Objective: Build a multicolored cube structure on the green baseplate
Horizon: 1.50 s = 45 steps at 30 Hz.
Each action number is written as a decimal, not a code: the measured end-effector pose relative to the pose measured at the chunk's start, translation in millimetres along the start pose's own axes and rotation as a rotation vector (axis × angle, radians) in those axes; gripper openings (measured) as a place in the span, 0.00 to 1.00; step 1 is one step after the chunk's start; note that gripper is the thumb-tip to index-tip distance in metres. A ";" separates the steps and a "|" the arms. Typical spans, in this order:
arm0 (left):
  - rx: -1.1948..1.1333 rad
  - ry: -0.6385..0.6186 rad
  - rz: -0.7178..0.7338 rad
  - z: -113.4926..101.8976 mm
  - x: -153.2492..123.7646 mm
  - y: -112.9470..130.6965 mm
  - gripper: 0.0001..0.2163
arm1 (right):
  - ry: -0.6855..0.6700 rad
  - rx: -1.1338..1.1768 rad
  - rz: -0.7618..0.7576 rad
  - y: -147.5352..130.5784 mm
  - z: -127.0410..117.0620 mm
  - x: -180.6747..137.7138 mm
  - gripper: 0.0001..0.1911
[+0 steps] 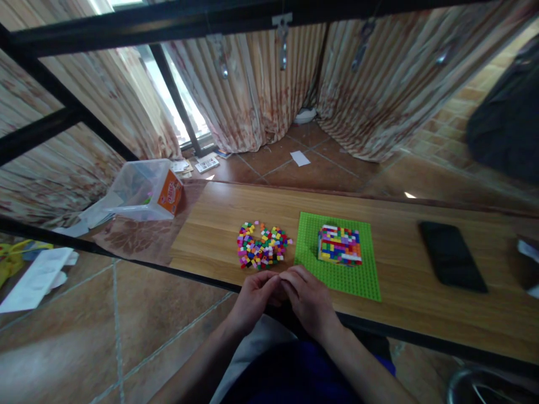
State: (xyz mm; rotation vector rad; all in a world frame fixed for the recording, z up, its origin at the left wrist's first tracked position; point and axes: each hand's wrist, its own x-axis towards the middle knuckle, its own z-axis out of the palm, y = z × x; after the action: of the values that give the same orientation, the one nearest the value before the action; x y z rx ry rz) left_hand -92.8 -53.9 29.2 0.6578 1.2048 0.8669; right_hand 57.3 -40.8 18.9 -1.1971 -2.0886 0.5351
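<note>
My left hand (255, 297) and my right hand (308, 297) meet at the near edge of the table, fingertips pressed together. Whatever lies between the fingers, if anything, is hidden. Just beyond my left hand, a loose pile of small multicoloured building bricks (261, 247) is spread on the wood. To the right of it lies a green baseplate (337, 286) covered in studs. A block built of many coloured bricks (340, 245) stands on the baseplate, beyond my right hand and apart from it.
The long wooden table (223, 207) carries a dark flat tablet-like thing (452, 256) at right. A clear plastic bin (143, 188) with an orange label sits off the table's left end. Dark metal bars (168, 28) cross above. Curtains (252, 95) hang behind.
</note>
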 end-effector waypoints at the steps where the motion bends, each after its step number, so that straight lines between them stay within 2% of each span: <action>1: -0.029 -0.022 -0.025 2.2 -0.5 0.4 0.18 | 0.009 0.032 0.014 0.5 -2.5 -2.7 0.09; 7: -0.157 -0.104 -0.158 21.0 3.4 0.1 0.17 | 0.066 0.253 0.209 7.9 -18.5 -20.4 0.08; 10: -0.165 -0.149 -0.173 34.1 6.2 1.7 0.16 | 0.131 0.350 0.358 13.9 -26.4 -28.1 0.06; 13: -0.172 -0.192 -0.157 47.1 8.2 5.6 0.16 | 0.200 0.412 0.443 19.3 -34.9 -32.2 0.07; 17: -0.182 -0.214 -0.137 58.7 9.9 10.9 0.16 | 0.245 0.411 0.422 21.4 -46.3 -33.2 0.06; 21: -0.193 -0.218 -0.131 61.4 11.1 12.5 0.16 | 0.262 0.407 0.411 20.1 -51.8 -33.6 0.06; 29: -0.134 -0.211 -0.116 61.3 11.2 13.1 0.15 | 0.294 0.494 0.485 23.5 -49.4 -33.6 0.06; 33: -0.081 -0.199 -0.063 63.5 11.2 13.8 0.15 | 0.355 0.600 0.560 23.2 -48.2 -32.6 0.08; 37: 0.008 -0.194 0.006 66.0 12.0 13.3 0.15 | 0.336 0.641 0.595 20.9 -48.6 -32.8 0.09; 39: 0.052 -0.200 0.032 66.5 12.9 12.4 0.15 | 0.333 0.636 0.607 21.1 -49.7 -33.0 0.09; 42: 0.122 -0.170 0.062 64.9 15.5 10.5 0.14 | 0.412 0.598 0.642 26.5 -53.2 -32.2 0.10; 45: 0.182 -0.111 0.094 60.2 20.1 8.7 0.13 | 0.461 0.460 0.647 36.5 -59.0 -28.2 0.11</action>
State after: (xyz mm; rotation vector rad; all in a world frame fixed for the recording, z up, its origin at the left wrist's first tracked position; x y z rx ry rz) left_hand -33.9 -31.5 40.9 0.9046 1.1676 0.7937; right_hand 131.5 -45.7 27.3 -1.5203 -1.0923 0.8715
